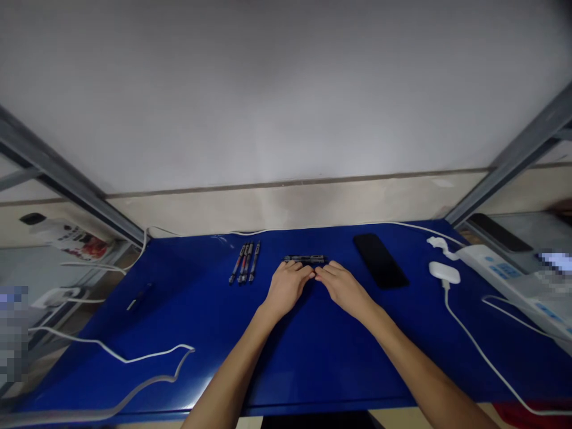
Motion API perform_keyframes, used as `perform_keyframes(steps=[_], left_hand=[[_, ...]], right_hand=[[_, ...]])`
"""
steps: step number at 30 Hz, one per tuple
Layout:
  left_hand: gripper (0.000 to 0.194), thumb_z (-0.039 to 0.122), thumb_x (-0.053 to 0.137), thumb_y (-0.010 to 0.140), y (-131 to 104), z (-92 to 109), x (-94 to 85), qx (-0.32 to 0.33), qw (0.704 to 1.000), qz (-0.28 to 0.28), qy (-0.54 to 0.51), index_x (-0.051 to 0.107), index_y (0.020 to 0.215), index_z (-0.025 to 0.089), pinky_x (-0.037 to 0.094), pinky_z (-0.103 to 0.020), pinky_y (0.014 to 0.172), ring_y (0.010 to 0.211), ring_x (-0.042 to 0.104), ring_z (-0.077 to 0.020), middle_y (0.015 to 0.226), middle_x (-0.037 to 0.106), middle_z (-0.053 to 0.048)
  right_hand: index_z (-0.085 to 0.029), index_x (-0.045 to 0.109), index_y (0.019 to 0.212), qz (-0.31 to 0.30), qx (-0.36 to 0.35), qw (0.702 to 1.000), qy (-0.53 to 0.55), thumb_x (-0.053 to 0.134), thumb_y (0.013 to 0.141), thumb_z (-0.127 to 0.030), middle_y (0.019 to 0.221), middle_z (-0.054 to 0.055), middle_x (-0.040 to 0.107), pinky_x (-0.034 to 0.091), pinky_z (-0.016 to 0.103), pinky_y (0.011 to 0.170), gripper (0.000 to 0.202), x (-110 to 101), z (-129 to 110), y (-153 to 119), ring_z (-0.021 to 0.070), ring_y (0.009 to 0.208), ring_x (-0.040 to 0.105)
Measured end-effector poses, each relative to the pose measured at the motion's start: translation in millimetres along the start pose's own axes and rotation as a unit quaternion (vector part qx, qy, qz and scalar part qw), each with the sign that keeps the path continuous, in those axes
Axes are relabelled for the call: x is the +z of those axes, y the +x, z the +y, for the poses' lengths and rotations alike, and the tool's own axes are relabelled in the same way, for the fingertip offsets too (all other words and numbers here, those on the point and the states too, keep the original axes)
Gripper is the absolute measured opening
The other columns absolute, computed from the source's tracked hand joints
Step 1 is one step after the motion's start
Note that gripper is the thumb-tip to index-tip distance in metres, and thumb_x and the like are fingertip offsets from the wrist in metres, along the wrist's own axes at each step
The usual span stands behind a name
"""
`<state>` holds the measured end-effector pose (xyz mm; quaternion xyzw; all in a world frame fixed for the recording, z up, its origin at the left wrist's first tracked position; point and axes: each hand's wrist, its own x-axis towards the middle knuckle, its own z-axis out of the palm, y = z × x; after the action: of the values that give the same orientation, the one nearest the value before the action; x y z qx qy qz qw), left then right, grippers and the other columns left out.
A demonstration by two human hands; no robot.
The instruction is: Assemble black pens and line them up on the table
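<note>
My left hand (289, 286) and my right hand (342, 287) are close together at the middle of the blue table, fingers curled and thumbs nearly meeting. Just past the knuckles lie dark pens (306, 259), sideways and side by side, partly covered by the fingers. Whatever the fingertips grip is hidden beneath the hands. To the left of my left hand, several more pens (244, 262) lie in a row, pointing away from me; red shows on some. A black phone (381, 260) rests flat to the right of my right hand.
White cables (152, 356) cross the blue table (313, 369) on the left, near a small dark object (140, 297). At right are a white earbud-like case (444, 273) on a cable and a white power strip (500, 268). A wall (286, 205) closes the back; a bottle (67, 235) leans at left.
</note>
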<state>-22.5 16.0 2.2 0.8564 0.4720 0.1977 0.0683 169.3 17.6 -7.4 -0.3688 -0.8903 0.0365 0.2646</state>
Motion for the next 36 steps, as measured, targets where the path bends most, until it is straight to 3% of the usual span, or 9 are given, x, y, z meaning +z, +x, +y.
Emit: perform_keyframes(steps=[6, 9, 13, 17, 19, 24, 28, 33, 36], left_hand=[[0.035, 0.034, 0.031, 0.103, 1, -1, -2.4, -0.012, 0.999, -0.008, -0.047, 0.059, 0.086, 0.021, 0.035, -0.030, 0.076, 0.083, 0.056, -0.0163, 0.084, 0.066, -0.001], [0.037, 0.036, 0.030, 0.103, 2, -1, -2.6, -0.020, 1.000, 0.003, -0.021, 0.061, 0.088, 0.022, 0.035, -0.031, 0.078, 0.086, 0.055, -0.0175, 0.090, 0.067, -0.002], [0.038, 0.036, 0.029, 0.103, 2, 0, -1.3, -0.023, 1.000, 0.000, -0.006, 0.062, 0.090, 0.022, 0.035, -0.032, 0.079, 0.087, 0.056, -0.0178, 0.090, 0.067, -0.003], [0.037, 0.036, 0.029, 0.103, 1, 0, -1.3, -0.037, 0.999, 0.006, -0.024, 0.061, 0.091, 0.021, 0.036, -0.031, 0.078, 0.087, 0.057, -0.0177, 0.089, 0.066, -0.003], [0.037, 0.035, 0.029, 0.103, 1, 0, -2.1, -0.041, 0.998, 0.010, -0.035, 0.061, 0.092, 0.021, 0.036, -0.031, 0.078, 0.087, 0.057, -0.0175, 0.090, 0.066, -0.003], [0.035, 0.035, 0.031, 0.103, 1, 2, -4.1, -0.033, 0.998, 0.007, -0.053, 0.062, 0.094, 0.021, 0.038, -0.031, 0.079, 0.089, 0.058, -0.0175, 0.093, 0.067, -0.004], [0.034, 0.035, 0.032, 0.103, 1, 3, -5.2, -0.047, 0.998, 0.020, -0.043, 0.062, 0.094, 0.021, 0.038, -0.031, 0.080, 0.092, 0.058, -0.0186, 0.095, 0.067, -0.004], [0.034, 0.036, 0.033, 0.102, 1, 5, -6.2, -0.042, 0.998, 0.020, -0.040, 0.064, 0.095, 0.022, 0.038, -0.032, 0.081, 0.092, 0.059, -0.0189, 0.096, 0.068, -0.004], [0.031, 0.038, 0.036, 0.101, 0, 4, -6.5, -0.043, 0.997, 0.028, -0.055, 0.064, 0.105, 0.024, 0.039, -0.033, 0.083, 0.099, 0.059, -0.0196, 0.107, 0.069, -0.004]], right_hand=[[-0.014, 0.066, 0.107, 0.018, 0.007, 1.000, -0.021, 0.041, 0.099, -0.015, 0.086, 0.009, 0.065, 0.050, 0.038, 0.083, 0.026, -5, -7, 2, 0.0226, 0.085, 0.055], [-0.017, 0.067, 0.098, 0.025, 0.081, 0.996, 0.033, 0.047, 0.099, -0.028, 0.087, 0.008, 0.067, 0.049, 0.036, 0.080, 0.023, -9, -5, 4, 0.0220, 0.085, 0.059], [-0.020, 0.066, 0.078, 0.010, 0.191, 0.972, 0.139, 0.046, 0.099, -0.034, 0.069, 0.002, 0.064, 0.047, 0.030, 0.066, 0.032, -12, 0, 4, 0.0167, 0.064, 0.059], [-0.022, 0.064, 0.092, 0.049, 0.192, 0.953, 0.229, 0.061, 0.091, -0.029, 0.092, 0.003, 0.067, 0.048, 0.028, 0.075, 0.008, -13, 1, 5, 0.0169, 0.083, 0.063], [-0.023, 0.061, 0.101, 0.056, 0.198, 0.946, 0.251, 0.065, 0.087, -0.031, 0.099, 0.005, 0.067, 0.049, 0.029, 0.077, 0.017, -14, 0, 6, 0.0184, 0.090, 0.063], [-0.023, 0.055, 0.120, 0.029, 0.224, 0.928, 0.297, 0.045, 0.097, -0.031, 0.081, 0.002, 0.067, 0.052, 0.032, 0.075, 0.027, -15, -3, 5, 0.0167, 0.074, 0.064], [-0.026, 0.050, 0.130, 0.053, 0.188, 0.942, 0.273, 0.058, 0.088, -0.026, 0.113, 0.007, 0.063, 0.049, 0.036, 0.089, 0.042, -16, -4, 5, 0.0210, 0.106, 0.060], [-0.023, 0.048, 0.131, 0.029, 0.220, 0.924, 0.311, 0.048, 0.095, -0.029, 0.088, 0.003, 0.066, 0.052, 0.033, 0.080, 0.036, -14, -3, 5, 0.0171, 0.081, 0.064], [-0.027, 0.045, 0.136, 0.038, 0.206, 0.932, 0.296, 0.057, 0.089, -0.027, 0.107, 0.006, 0.063, 0.050, 0.035, 0.089, 0.048, -13, -3, 5, 0.0189, 0.101, 0.062]])
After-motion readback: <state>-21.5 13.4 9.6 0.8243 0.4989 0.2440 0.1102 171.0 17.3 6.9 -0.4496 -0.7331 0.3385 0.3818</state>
